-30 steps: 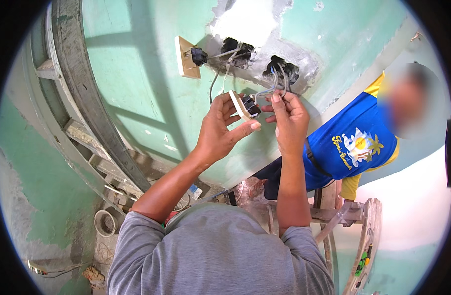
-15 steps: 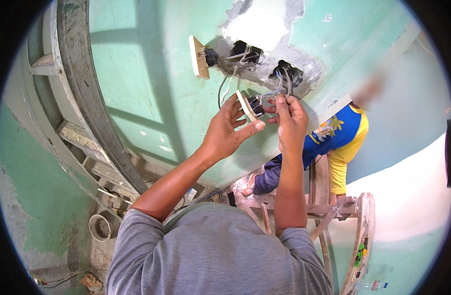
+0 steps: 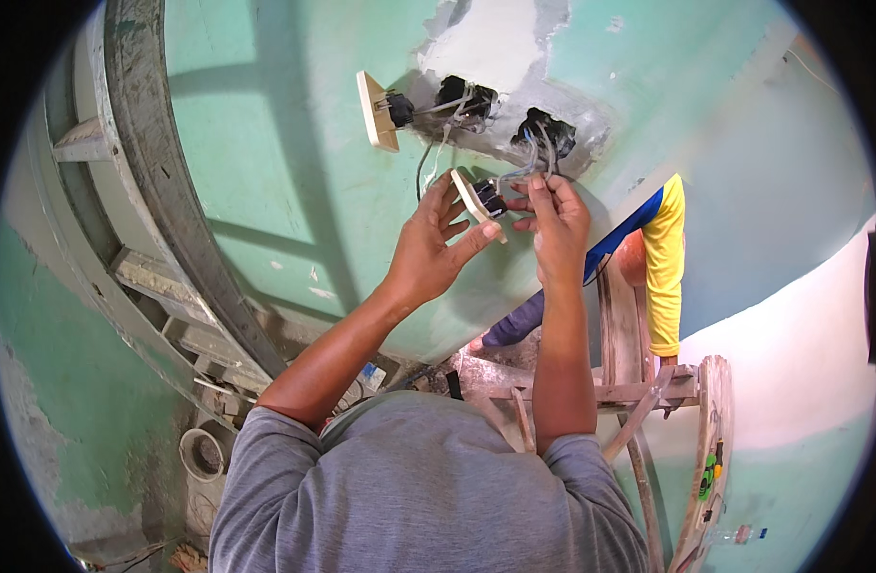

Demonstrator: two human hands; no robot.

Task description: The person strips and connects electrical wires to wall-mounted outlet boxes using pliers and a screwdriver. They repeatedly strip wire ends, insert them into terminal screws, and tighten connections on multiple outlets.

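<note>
My left hand [image 3: 424, 253] grips a cream electrical wall plate [image 3: 467, 199] by its edges, thumb below and fingers behind. Black modules [image 3: 489, 199] stick out of the plate's back, toward my right hand. The fingers of my right hand [image 3: 560, 229] are pinched on grey wires [image 3: 551, 153], close beside those modules; the fingertips partly hide where the wires end. The wires come out of a rough hole [image 3: 546, 132] in the wall. To the left, a second cream wall plate [image 3: 376, 112] hangs out from another hole [image 3: 466, 101], wired at its black back.
A ladder [image 3: 151, 143] stands at the left, above a bucket [image 3: 202, 454]. Another person in a yellow sleeve [image 3: 663, 267] is at the right, near a wooden frame [image 3: 711, 439] holding green and yellow-handled tools [image 3: 711, 473]. Bare plaster [image 3: 591, 115] surrounds the holes in the green wall.
The view has shifted slightly. The other person has bent lower, their arm reaching down to the wooden frame. My hands keep their hold on the plate and the wires.
</note>
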